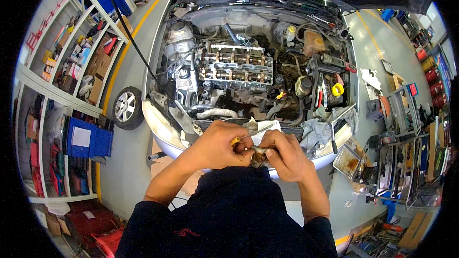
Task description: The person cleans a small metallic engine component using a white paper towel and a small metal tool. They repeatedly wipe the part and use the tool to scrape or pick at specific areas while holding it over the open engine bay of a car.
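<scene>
Close to my body, in front of the open engine bay, both hands are held together. My left hand is closed round a small screwdriver with a yellow handle. Its thin metal shaft points up and to the right, past my fingers. Between finger and thumb, my right hand grips a small brownish metal part with a pale rim. Fingers cover much of this part, so its exact kind is unclear. A white paper or cloth lies just beyond the hands on the car's front edge.
Ahead is an engine with exposed camshafts. A grey-blue rag and a ratchet lie at the right of the car's front. A dirty tray stands lower right. To the left are a wheel and loaded shelves.
</scene>
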The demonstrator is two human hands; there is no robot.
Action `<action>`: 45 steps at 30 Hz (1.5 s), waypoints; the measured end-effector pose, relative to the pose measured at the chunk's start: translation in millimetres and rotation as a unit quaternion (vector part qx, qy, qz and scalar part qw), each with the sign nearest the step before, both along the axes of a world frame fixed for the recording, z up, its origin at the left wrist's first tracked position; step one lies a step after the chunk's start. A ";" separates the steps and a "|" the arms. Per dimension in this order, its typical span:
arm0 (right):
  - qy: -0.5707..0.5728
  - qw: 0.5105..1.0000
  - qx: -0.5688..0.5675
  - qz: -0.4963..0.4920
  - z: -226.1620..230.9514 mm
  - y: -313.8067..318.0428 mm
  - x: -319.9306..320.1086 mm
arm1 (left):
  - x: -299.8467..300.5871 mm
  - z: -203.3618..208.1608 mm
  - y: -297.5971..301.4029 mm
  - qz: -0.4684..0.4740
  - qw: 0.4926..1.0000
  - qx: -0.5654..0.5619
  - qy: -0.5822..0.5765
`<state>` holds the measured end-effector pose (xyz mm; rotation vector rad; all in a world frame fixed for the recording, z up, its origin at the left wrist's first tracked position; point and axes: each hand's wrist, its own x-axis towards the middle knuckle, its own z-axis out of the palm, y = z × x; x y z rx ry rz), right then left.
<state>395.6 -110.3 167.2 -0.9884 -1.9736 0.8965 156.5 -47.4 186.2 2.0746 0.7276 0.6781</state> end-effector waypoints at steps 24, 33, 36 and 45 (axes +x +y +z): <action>0.023 1.000 -0.014 0.005 -0.9 6.6 -1.3 | -0.8 6.0 5.7 -0.007 1.000 -0.006 -0.014; 0.016 0.999 0.030 -0.005 2.3 5.7 -0.9 | 0.8 8.2 6.9 -0.017 1.000 0.009 -0.007; 0.011 1.000 0.018 -0.001 1.5 5.8 1.1 | 0.8 4.4 6.5 -0.007 0.999 0.039 -0.001; 0.002 1.000 0.018 -0.003 4.2 1.8 -2.5 | 0.1 8.1 2.3 -0.010 1.000 0.016 -0.012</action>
